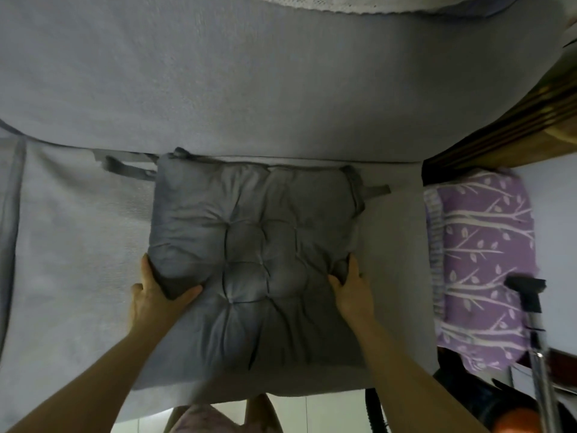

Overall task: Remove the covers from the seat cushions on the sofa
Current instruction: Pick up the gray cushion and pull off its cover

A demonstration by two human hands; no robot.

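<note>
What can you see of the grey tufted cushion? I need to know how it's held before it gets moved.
The cushion is a square, dark grey pad of smooth, slightly shiny fabric, tufted into puffy sections by stitched dimples. Grey tie straps stick out at its two far corners. It lies flat on the sofa seat, its far edge against the backrest. The left hand grips its left edge, fingers pressed into the top; the right hand pinches the fabric near the right edge. Both wrinkle it.

Dim, flat light (soft blur throughout), with wide-angle bending at edges.
</note>
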